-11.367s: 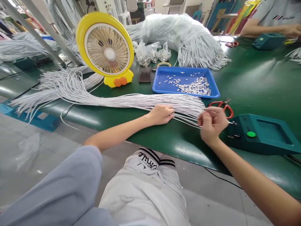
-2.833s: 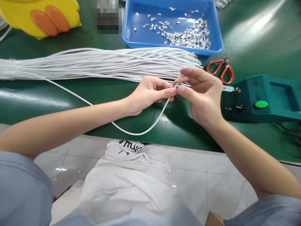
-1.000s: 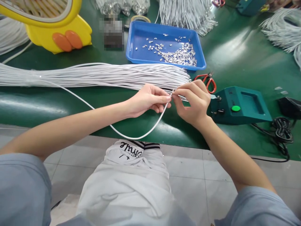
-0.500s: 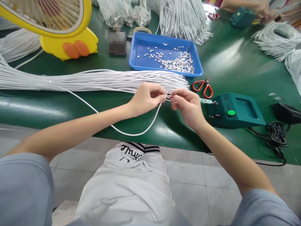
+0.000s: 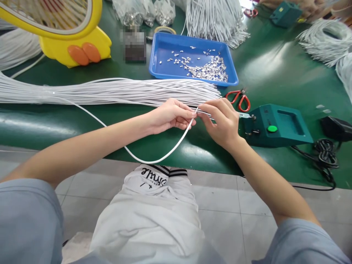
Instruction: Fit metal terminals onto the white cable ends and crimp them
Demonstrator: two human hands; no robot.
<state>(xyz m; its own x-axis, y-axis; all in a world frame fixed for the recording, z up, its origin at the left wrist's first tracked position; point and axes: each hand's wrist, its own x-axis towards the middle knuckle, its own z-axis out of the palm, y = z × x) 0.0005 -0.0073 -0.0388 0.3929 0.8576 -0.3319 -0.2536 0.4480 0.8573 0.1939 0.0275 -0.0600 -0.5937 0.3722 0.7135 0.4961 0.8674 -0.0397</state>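
Observation:
My left hand [image 5: 172, 116] pinches a white cable [image 5: 162, 160] close to its end, between thumb and forefinger. From there the cable sags in a loop over the table edge and runs back to a long bundle of white cables [image 5: 118, 91]. My right hand [image 5: 221, 123] meets the cable's tip with thumb and forefinger bent together on it; its fingers hide the fine detail there. Just right of that hand is a teal machine [image 5: 277, 126] with a green button and a pale strip at its front. Red-handled snips [image 5: 243, 101] lie behind the machine.
A blue tray [image 5: 192, 80] with many small metal pieces stands behind the bundle. A yellow fan [image 5: 82, 46] is at left. Farther back are bags of metal parts [image 5: 132, 14] and more cables [image 5: 214, 22]. A black cord [image 5: 327, 156] lies at right. Another person works at the far right.
My right hand has turned more palm-down and its fingers have come against the cable's tip. My left hand has its lower fingers more spread. The view has shifted slightly.

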